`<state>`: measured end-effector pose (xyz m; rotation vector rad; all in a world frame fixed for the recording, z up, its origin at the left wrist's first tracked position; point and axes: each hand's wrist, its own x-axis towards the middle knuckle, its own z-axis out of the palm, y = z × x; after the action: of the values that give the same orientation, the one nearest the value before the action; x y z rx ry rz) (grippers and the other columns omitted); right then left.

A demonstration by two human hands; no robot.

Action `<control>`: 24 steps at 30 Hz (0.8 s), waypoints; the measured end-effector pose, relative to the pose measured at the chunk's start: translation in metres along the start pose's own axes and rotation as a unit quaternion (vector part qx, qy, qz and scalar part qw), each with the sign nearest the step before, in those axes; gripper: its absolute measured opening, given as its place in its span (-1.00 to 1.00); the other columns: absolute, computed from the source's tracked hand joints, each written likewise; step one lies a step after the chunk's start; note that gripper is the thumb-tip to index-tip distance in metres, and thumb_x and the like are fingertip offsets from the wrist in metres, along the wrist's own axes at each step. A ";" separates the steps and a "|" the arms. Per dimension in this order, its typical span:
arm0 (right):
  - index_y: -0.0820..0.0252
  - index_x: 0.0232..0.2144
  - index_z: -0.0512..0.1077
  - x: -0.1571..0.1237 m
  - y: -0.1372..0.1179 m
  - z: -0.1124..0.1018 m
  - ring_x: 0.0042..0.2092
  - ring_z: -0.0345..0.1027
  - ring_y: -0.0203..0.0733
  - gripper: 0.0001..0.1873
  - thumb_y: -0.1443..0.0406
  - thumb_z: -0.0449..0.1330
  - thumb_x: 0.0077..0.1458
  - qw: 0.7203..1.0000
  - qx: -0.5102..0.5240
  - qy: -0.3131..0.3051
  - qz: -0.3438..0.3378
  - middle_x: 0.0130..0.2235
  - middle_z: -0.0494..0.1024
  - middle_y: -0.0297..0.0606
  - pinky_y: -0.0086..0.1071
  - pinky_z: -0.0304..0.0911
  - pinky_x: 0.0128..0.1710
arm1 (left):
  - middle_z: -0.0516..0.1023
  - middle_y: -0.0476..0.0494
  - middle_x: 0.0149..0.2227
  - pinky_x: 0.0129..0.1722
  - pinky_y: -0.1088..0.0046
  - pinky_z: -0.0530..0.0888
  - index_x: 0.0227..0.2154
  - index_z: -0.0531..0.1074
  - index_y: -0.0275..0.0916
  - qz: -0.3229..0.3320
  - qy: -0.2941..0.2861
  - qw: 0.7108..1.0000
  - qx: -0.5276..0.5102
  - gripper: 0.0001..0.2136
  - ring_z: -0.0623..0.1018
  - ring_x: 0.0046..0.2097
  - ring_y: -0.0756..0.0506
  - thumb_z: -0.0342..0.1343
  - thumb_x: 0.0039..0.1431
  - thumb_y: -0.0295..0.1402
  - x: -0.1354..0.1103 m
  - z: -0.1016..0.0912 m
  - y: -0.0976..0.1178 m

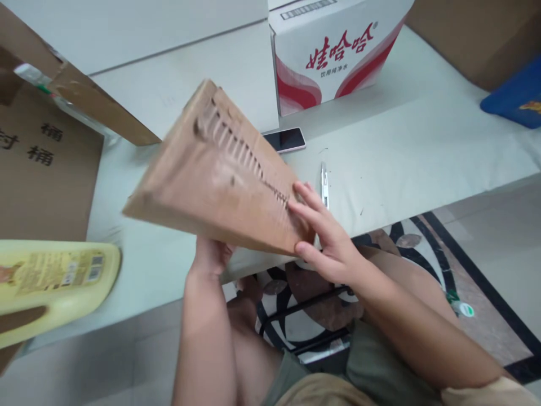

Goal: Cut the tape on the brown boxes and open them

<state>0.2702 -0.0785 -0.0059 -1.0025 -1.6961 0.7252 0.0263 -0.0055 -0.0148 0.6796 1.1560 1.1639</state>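
Note:
A folded piece of brown cardboard (pixel 198 180), wedge-like in shape, is tilted up above the near edge of the table. A row of short cut slits runs along its face, narrowing to a jagged line. My left hand (pixel 211 256) supports it from underneath, with most of its fingers hidden behind the cardboard. At the right end my right hand (pixel 325 237) grips it, fingers over the slit face and thumb by the lower edge. Just beyond the right hand, a utility knife (pixel 324 183) lies on the table. A phone (pixel 285 140) lies partly hidden behind the cardboard.
A white and red water carton (pixel 338 62) stands at the back of the pale-covered table (pixel 422 141). On the left are a large cardboard box (pixel 54 186) and a yellow jug (pixel 63 287). A blue container (pixel 518 96) sits at far right. Small dark scraps dot the cloth.

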 end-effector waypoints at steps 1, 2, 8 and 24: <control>-0.16 0.40 0.25 0.000 0.000 -0.001 0.58 -0.16 0.02 -0.43 0.06 0.11 0.40 1.000 -0.010 0.025 0.005 0.53 0.12 -0.28 0.16 -0.18 0.56 | 0.65 -0.19 -0.19 -0.35 0.38 0.62 -0.16 0.57 -0.26 -0.011 0.004 1.000 -0.003 -0.62 0.64 -0.20 -0.17 0.21 0.29 0.01 0.000 0.003 -0.003; -0.17 0.39 0.27 -0.001 0.001 -0.002 0.57 -0.14 0.03 -0.45 0.06 0.08 0.41 0.999 -0.014 0.046 0.007 0.52 0.16 -0.28 0.18 -0.17 0.56 | 0.65 -0.18 -0.29 -0.46 0.43 0.57 -0.24 0.57 -0.24 -0.023 0.010 1.000 -0.008 -0.56 0.63 -0.28 -0.17 0.20 0.24 0.11 0.000 0.005 -0.005; -0.18 0.37 0.27 -0.005 0.004 -0.010 0.54 -0.02 0.14 -0.43 -0.05 0.02 0.40 0.994 -0.037 0.095 -0.045 0.46 0.29 -0.27 0.24 -0.14 0.55 | 0.68 -0.26 -0.25 -0.43 0.33 0.62 -0.26 0.56 -0.17 -0.090 -0.013 0.996 -0.020 -0.31 0.66 -0.25 -0.24 0.17 -0.06 0.42 0.000 0.015 -0.004; -0.12 0.33 0.33 -0.005 0.003 -0.005 0.43 0.18 0.22 -0.46 0.08 0.10 0.34 0.980 -0.152 0.110 -0.071 0.35 0.33 -0.13 0.24 0.04 0.49 | 0.71 -0.30 -0.10 -0.17 0.27 0.64 -0.07 0.60 -0.22 -0.122 -0.021 0.980 0.154 -0.31 0.68 0.00 -0.28 0.04 0.19 0.34 0.008 0.017 -0.026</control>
<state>0.2766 -0.0817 -0.0087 -1.1110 -1.6924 0.2548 0.0509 -0.0034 -0.0352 0.7682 1.3566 0.7688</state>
